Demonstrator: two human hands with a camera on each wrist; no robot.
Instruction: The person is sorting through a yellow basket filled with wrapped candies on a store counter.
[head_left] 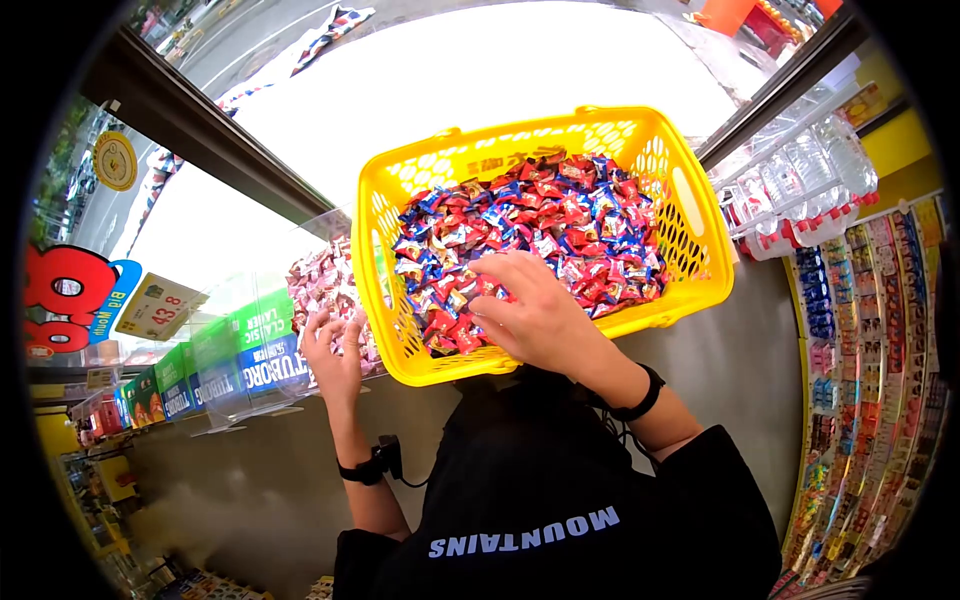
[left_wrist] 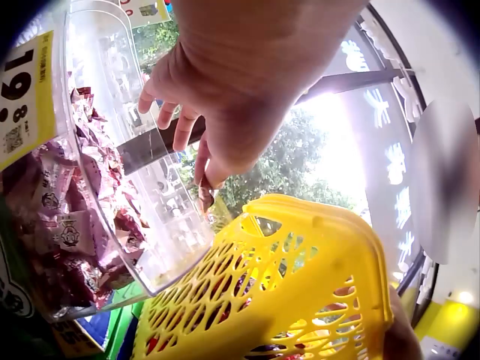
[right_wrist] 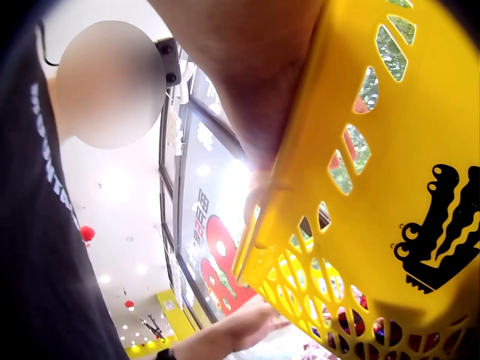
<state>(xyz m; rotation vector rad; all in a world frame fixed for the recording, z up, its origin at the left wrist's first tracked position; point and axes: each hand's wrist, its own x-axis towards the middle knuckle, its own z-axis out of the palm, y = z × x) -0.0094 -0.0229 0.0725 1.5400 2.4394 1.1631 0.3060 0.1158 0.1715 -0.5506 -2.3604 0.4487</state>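
In the head view a yellow basket [head_left: 400, 372] holds a heap of red and blue wrapped candies [head_left: 600, 220]. My right hand [head_left: 535, 315] is over the near part of the heap, its bent fingers and thumb apart; the right wrist view hides most of it behind the basket wall [right_wrist: 390, 97]. Left of the basket, my left hand [head_left: 333, 355] is at a clear bin of pink wrapped candies [head_left: 318, 280]. The left wrist view shows that hand [left_wrist: 225, 90] pinching a small dark wrapped candy [left_wrist: 205, 196] between thumb and finger, beside the bin's clear wall [left_wrist: 176, 232].
Green and blue Tuborg boxes [head_left: 250, 350] line the ledge at left, near a price card [head_left: 160, 307]. Bottles [head_left: 800, 170] stand at the upper right, above a rack of small packets [head_left: 875, 370]. Window frames [head_left: 200, 120] border the opening ahead.
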